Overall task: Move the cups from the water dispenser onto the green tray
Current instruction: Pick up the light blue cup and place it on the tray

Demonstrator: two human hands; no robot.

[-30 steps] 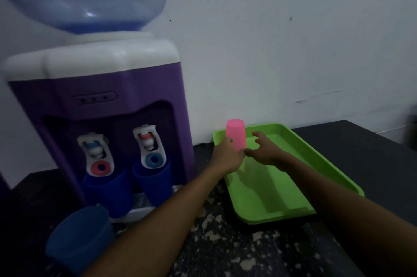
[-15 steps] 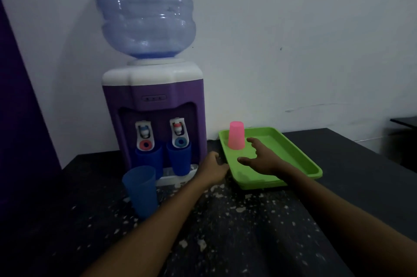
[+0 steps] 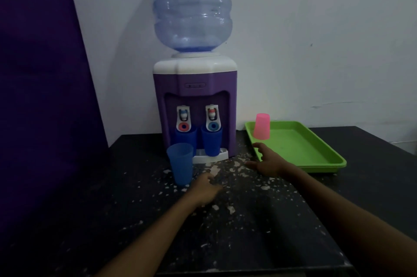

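A purple and white water dispenser [image 3: 195, 87] stands at the back of the dark table. Under its taps sit two blue cups, one on the left [image 3: 185, 138] and one on the right [image 3: 211, 141]. A third blue cup [image 3: 181, 164] stands upright on the table in front of the dispenser. A pink cup [image 3: 261, 126] rests upside down in the far left corner of the green tray [image 3: 316, 157]. My left hand [image 3: 204, 188] hovers low, just right of the front blue cup, holding nothing. My right hand [image 3: 268, 159] is spread open beside the tray's left edge.
A large water bottle [image 3: 191, 6] tops the dispenser. A purple panel [image 3: 40, 96] rises at the left. The black tabletop [image 3: 225, 220] is speckled with white chips, and its front edge lies close below. A white wall stands behind.
Both hands have drawn back from the pink cup, which stays on the tray. The camera has pulled away, and my left hand has drifted toward the front blue cup.
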